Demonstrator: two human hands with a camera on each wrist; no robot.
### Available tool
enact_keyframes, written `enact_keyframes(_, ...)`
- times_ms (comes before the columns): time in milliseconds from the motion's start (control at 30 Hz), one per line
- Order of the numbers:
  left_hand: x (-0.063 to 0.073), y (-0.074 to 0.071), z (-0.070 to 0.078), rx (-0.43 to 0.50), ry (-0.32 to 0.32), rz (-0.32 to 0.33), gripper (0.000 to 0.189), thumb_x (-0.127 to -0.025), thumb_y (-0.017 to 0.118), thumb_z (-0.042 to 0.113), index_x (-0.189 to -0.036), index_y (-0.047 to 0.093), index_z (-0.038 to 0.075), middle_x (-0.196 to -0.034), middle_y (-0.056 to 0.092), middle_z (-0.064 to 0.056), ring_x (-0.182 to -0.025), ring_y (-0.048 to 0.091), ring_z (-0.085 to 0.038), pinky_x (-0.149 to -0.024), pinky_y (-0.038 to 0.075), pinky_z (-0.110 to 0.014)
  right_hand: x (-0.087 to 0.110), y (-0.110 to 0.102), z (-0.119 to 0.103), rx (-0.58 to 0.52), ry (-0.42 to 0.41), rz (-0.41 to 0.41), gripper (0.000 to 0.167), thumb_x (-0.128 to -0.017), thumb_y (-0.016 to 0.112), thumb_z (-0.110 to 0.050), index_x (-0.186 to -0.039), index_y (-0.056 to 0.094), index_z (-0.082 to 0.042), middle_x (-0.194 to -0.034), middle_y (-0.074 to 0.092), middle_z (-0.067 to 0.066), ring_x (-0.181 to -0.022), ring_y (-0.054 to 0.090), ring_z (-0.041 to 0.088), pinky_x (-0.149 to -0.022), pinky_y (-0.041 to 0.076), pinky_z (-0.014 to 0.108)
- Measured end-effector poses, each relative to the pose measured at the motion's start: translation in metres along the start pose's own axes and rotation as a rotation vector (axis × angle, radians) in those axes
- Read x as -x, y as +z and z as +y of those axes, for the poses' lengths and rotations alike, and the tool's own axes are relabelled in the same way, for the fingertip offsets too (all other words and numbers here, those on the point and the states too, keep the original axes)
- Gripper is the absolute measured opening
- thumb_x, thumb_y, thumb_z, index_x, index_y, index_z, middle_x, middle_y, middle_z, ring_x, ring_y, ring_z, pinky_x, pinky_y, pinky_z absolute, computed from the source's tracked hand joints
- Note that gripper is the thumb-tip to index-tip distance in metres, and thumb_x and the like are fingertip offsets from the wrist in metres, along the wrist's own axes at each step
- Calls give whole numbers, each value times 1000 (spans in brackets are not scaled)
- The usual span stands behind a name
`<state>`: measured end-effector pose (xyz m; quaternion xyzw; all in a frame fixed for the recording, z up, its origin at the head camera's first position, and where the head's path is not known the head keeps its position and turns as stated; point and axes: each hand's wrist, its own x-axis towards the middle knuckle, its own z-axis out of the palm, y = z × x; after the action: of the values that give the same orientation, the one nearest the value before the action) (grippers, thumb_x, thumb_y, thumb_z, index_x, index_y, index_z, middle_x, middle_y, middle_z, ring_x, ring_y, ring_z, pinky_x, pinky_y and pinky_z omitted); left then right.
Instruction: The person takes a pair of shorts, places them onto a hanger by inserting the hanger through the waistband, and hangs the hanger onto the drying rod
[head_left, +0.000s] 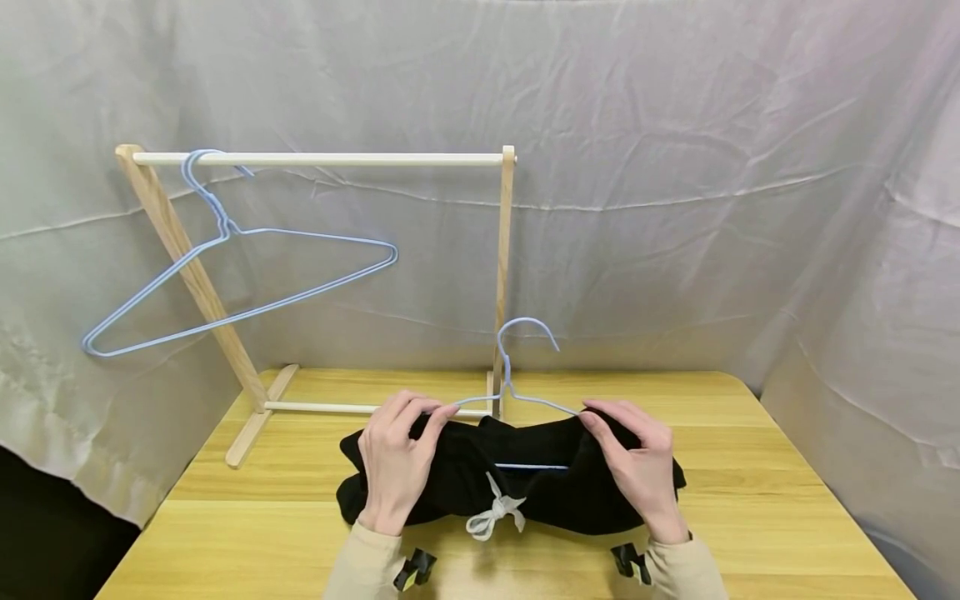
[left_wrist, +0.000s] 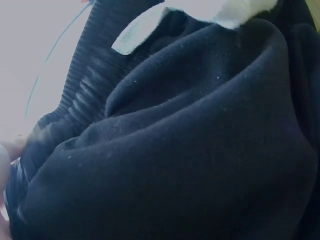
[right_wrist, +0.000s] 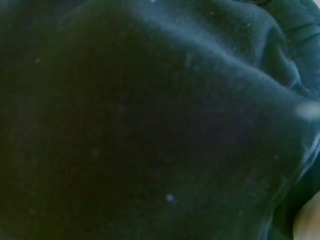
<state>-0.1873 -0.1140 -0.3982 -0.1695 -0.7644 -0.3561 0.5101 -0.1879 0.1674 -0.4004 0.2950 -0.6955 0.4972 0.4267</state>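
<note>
A black garment with a gathered elastic waistband, apparently shorts or trousers, is bunched over a light-blue hanger low above the table. The hanger's hook and upper shoulders rise out of the waist, and its bottom bar shows through the opening. A white drawstring is tied in a bow at the front. On the left side, my left hand pinches waistband and hanger arm between thumb and fingers. My right hand pinches the same way on the right. Dark cloth fills most of the right wrist view.
Behind on the left stands a wooden rack with a white top rail. Blue hangers hang from its left end. The wooden table extends to both sides, and grey curtains close off the back and sides.
</note>
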Motion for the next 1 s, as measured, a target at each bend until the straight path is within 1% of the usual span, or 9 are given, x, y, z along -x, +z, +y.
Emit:
enact_keyframes(100, -1, -1, -1, -18, -9, 42, 28, -87, 75, 45, -77, 76, 19, -76, 70, 6, -70, 66, -16, -61, 47, -28, 0, -1, 2, 3, -6, 15, 21, -79, 78, 10, -99, 77, 3, -90, 77, 8, -88, 71, 5, -82, 53, 15)
enact_keyframes(200, -1, -1, -2, -27, -24, 76, 33, -86, 74, 51, -75, 76, 20, -74, 71, 7, -68, 65, -15, -60, 45, -26, 0, -2, 5, 2, -16, 30, 21, -77, 78, 12, -97, 77, 4, -89, 76, 7, -87, 70, 4, -81, 53, 14)
enact_keyframes(333, -2, -3, -2, -45, -56, 100, 35, -83, 75, 55, -73, 75, 21, -73, 70, 7, -67, 64, -14, -61, 43, -26, 0, -3, 7, -13, -31, 48, 23, -75, 77, 16, -95, 76, 6, -84, 76, 10, -85, 70, 2, -80, 53, 14)
enact_keyframes(500, -1, -3, -3, -67, -87, 118, 39, -81, 75, 58, -72, 74, 20, -73, 70, 6, -68, 63, -15, -63, 42, -27, -1, -4, 7, -21, -27, 60, 27, -71, 76, 21, -94, 76, 7, -84, 76, 9, -84, 70, 1, -79, 53, 13)
enact_keyframes(667, -1, -3, -4, -80, -101, 130, 38, -78, 79, 57, -71, 74, 20, -73, 69, 6, -69, 63, -16, -62, 43, -27, -2, -5, 5, -18, -24, 67, 29, -70, 75, 23, -93, 76, 7, -82, 75, 8, -83, 69, 1, -77, 52, 13)
enact_keyframes(800, -2, -4, -5, -96, -107, 149, 43, -78, 77, 61, -69, 73, 19, -72, 69, 5, -69, 62, -16, -61, 43, -28, -2, -5, 4, -23, -26, 82, 27, -70, 75, 22, -92, 76, 7, -82, 75, 9, -82, 69, 1, -77, 52, 13)
enact_keyframes(1000, -3, -4, -7, -113, -109, 178, 43, -76, 79, 60, -66, 71, 19, -71, 68, 4, -68, 61, -16, -60, 42, -27, -3, -5, 4, -9, -5, 117, 27, -68, 75, 24, -90, 75, 8, -81, 75, 8, -81, 69, -1, -76, 52, 12)
